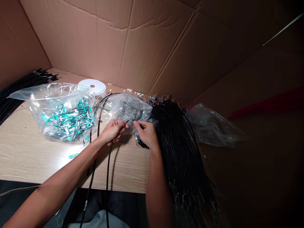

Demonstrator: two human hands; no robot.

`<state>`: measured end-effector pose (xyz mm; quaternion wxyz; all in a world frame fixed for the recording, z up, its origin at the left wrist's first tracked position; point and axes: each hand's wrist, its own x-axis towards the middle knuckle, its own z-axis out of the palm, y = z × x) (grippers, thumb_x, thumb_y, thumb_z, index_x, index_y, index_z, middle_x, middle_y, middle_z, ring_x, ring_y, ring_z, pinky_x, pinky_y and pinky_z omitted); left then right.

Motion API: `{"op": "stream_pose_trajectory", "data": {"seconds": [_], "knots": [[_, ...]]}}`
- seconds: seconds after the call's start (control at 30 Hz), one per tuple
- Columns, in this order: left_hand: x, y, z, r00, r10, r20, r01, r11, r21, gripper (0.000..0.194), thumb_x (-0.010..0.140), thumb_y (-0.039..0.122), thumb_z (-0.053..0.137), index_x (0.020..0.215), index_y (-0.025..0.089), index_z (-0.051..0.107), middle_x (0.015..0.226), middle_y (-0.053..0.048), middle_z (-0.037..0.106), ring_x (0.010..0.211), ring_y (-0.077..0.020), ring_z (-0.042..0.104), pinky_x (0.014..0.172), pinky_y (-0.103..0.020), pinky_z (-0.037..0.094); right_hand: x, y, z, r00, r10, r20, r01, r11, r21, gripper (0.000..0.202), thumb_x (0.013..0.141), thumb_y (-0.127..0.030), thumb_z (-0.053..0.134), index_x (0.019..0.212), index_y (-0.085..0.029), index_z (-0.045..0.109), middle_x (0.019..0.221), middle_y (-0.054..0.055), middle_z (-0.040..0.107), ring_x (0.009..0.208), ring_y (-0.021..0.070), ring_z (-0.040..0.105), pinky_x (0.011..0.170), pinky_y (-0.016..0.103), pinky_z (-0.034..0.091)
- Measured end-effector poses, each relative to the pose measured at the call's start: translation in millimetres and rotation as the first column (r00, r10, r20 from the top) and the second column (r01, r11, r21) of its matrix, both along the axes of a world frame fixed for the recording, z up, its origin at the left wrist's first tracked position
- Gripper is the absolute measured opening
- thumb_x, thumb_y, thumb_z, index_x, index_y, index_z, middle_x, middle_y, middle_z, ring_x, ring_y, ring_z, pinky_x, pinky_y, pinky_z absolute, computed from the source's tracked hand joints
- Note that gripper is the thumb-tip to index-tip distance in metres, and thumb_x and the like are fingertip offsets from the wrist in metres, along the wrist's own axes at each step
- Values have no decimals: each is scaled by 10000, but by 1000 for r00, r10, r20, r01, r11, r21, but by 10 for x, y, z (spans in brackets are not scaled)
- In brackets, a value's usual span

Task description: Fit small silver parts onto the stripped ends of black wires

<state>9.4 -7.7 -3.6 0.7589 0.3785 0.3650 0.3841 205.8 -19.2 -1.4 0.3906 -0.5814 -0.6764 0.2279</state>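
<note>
My left hand [115, 130] is closed on a black cable [108, 171], which hangs from it past the table's front edge; its tip pokes out between thumb and forefinger. Close by on the right, my right hand [145, 132] is pinched, fingertips near the cable tip; whatever it grips is too small to make out. Behind both hands lies an open clear bag of small silvery metal parts [130, 110]. Another black cable [98, 126] runs left of my left hand and over the edge.
A clear bag of teal and silver pieces [68, 118] lies left, with a white disc [92, 86] behind it. A thick bundle of black cables [178, 142] lies right, beside an empty-looking plastic bag [213, 126]. Cardboard walls [106, 41] rise behind. More black cables [21, 87] lie far left.
</note>
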Motion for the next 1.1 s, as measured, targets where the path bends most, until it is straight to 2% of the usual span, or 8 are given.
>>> {"op": "stream_pose_trajectory", "data": {"seconds": [0.17, 0.3, 0.43, 0.53, 0.67, 0.77, 0.9, 1.1], "knots": [[11, 9, 5, 995, 37, -97, -31, 998, 60, 284, 837, 442, 748, 784, 172, 676, 445, 103, 362, 297, -49, 203, 325, -204, 115, -5, -24, 50, 1000, 24, -15, -24, 1000, 12, 334, 997, -501, 675, 883, -218, 813, 843, 45, 796, 775, 211, 717, 742, 328, 551], [30, 1, -15, 976, 81, -200, -33, 972, 233, 332, 862, 468, 711, 741, 161, 681, 453, 89, 325, 377, -64, 213, 400, -217, 133, -43, -39, 57, 998, 59, 22, -59, 998, 5, 294, 1000, -473, 681, 899, -235, 822, 882, 43, 815, 794, 214, 732, 739, 334, 538], [45, -52, -24, 896, 248, -369, -14, 846, 533, 353, 916, 377, 626, 637, 162, 601, 539, 42, 364, 496, -87, 288, 487, -236, 168, -78, -39, 52, 998, 47, 41, -48, 999, 19, 282, 988, -460, 696, 881, -235, 828, 885, 42, 815, 775, 210, 719, 710, 327, 526], [60, -92, -24, 811, 352, -467, 51, 753, 656, 379, 952, 305, 559, 599, 172, 519, 566, 23, 392, 543, -100, 319, 534, -252, 200, -89, -38, 59, 997, 44, 70, -44, 999, -3, 313, 995, -446, 682, 831, -216, 817, 804, 29, 788, 699, 187, 671, 653, 308, 480], [77, -97, -37, 771, 379, -512, 68, 750, 658, 386, 952, 272, 547, 582, 182, 493, 542, 18, 421, 531, -107, 329, 548, -266, 209, -85, -28, 49, 992, 45, 116, -43, 999, -28, 392, 1012, -468, 645, 777, -192, 793, 682, 11, 711, 598, 155, 570, 584, 289, 408], [77, -78, -58, 771, 409, -488, -6, 771, 637, 362, 926, 270, 589, 577, 183, 547, 534, 4, 471, 524, -123, 375, 540, -264, 231, -76, -18, 39, 994, -14, 106, 15, 1000, -5, 425, 1024, -486, 617, 768, -185, 772, 644, 9, 668, 573, 148, 526, 564, 285, 377], [70, -66, -70, 741, 479, -471, -73, 754, 652, 340, 932, 282, 604, 610, 173, 609, 549, -11, 524, 521, -129, 409, 545, -266, 256, -94, -26, 71, 994, -74, 82, 69, 996, 63, 415, 1023, -485, 622, 761, -186, 741, 654, 18, 651, 621, 161, 543, 595, 290, 384], [82, -84, -61, 679, 536, -502, -28, 701, 712, 340, 987, 297, 531, 716, 144, 670, 596, -22, 585, 520, -118, 440, 560, -266, 279, -212, -50, 67, 996, 6, 95, -15, 995, 95, 346, 1022, -484, 648, 859, -199, 758, 736, 22, 712, 615, 155, 569, 611, 279, 394]]}}
